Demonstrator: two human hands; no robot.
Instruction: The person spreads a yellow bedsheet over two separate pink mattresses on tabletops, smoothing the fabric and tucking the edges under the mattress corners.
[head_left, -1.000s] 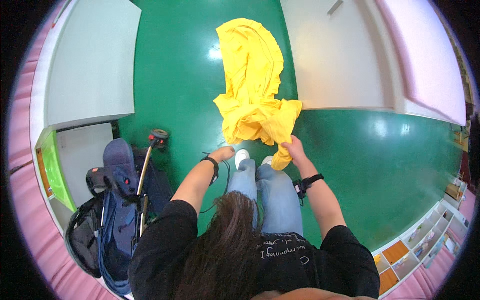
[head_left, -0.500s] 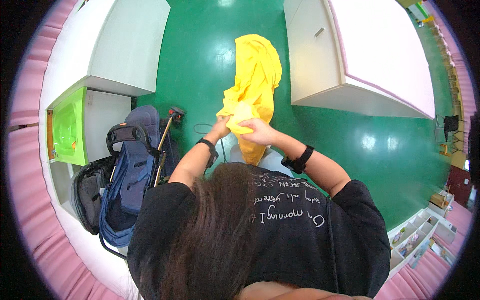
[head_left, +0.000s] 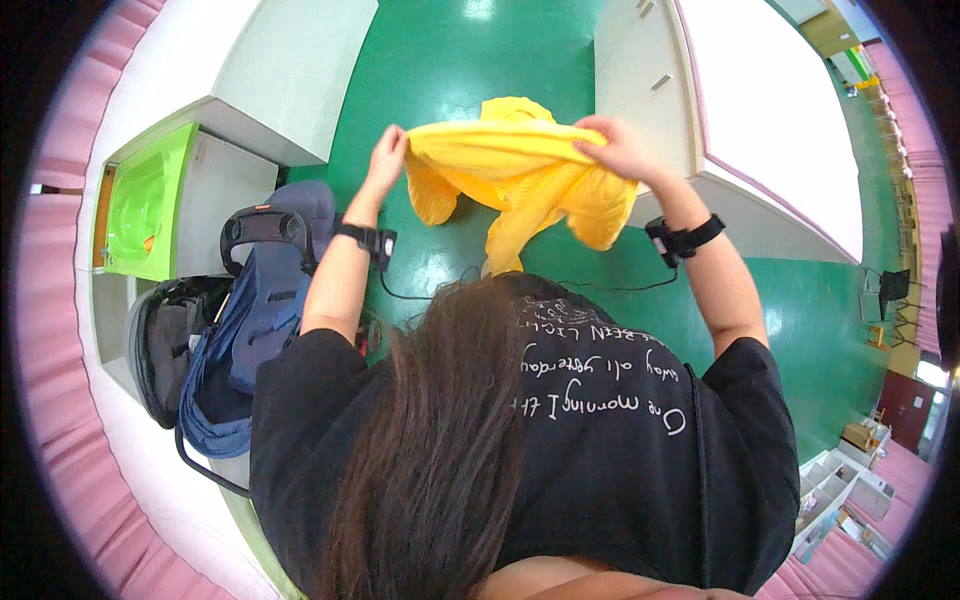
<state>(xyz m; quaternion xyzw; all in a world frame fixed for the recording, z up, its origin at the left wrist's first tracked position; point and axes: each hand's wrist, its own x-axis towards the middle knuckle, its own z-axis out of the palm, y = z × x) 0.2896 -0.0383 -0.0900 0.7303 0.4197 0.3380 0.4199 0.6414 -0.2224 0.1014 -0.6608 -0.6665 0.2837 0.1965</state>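
I hold a yellow garment [head_left: 520, 170] stretched out in front of me above the green floor [head_left: 440, 60]. My left hand [head_left: 388, 150] grips its left end and my right hand [head_left: 615, 145] grips its right end. The cloth hangs down in folds between and below my hands. Both wrists wear a black band with a small device. My long dark hair and black printed shirt fill the lower part of the view.
A blue and black stroller [head_left: 250, 310] stands at my left. A bright green tub [head_left: 145, 200] sits on a white unit [head_left: 290, 70] at the left. A white cabinet [head_left: 740, 110] is at the right. Low shelves [head_left: 840, 490] line the lower right.
I have lifted the yellow garment off the floor and spread my hands apart, pulling it out wide. The view has tilted as I straightened up.
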